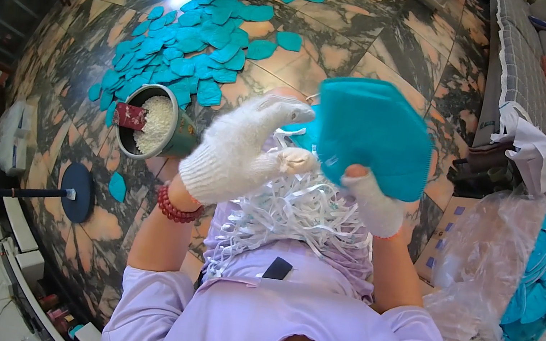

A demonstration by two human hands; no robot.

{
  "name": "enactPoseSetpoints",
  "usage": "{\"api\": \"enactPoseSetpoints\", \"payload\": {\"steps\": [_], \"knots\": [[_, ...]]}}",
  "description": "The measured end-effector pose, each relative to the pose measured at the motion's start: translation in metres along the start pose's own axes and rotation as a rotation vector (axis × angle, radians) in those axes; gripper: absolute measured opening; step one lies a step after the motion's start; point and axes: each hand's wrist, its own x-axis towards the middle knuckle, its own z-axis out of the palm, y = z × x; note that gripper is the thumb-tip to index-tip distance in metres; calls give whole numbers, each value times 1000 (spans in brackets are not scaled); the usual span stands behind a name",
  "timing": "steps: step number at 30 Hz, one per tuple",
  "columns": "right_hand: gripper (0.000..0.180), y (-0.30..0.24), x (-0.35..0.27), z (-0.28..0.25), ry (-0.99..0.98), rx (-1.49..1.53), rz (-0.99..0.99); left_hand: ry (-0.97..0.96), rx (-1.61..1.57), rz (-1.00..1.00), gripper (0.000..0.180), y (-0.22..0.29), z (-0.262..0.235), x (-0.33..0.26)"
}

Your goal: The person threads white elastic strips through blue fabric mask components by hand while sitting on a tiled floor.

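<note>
My right hand, in a white glove with the bare thumb tip showing, grips the lower edge of a teal folded face mask. Its other fingers are hidden behind the mask. Just left of it, my left hand wears a fuzzy white knitted glove, thumb and fingers apart in a C shape, with nothing seen between them. Another piece of teal fabric shows partly behind the held mask. Across my lap lies a tangled heap of thin white straps.
A large pile of teal masks covers the marble floor ahead-left. Beside it stands a bucket of white bits with a red scoop. A fan stand is at left. Clear plastic and more masks lie right, near a sofa.
</note>
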Motion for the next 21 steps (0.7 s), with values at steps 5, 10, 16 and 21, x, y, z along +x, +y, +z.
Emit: {"api": "enactPoseSetpoints", "payload": {"steps": [5, 10, 16, 21], "knots": [[50, -8, 46, -3, -410, -390, -187, -56, -611, -516, 33, -14, 4, 7], [63, 27, 101, -39, -152, -1158, -80, 184, -636, -659, 26, -75, -32, 30], [48, 38, 116, -39, -328, -1103, -190, 734, -1190, -518, 19, -192, -78, 90], [31, 30, 117, -60, -426, -635, -102, 81, -463, -694, 25, -302, -2, 92]]}}
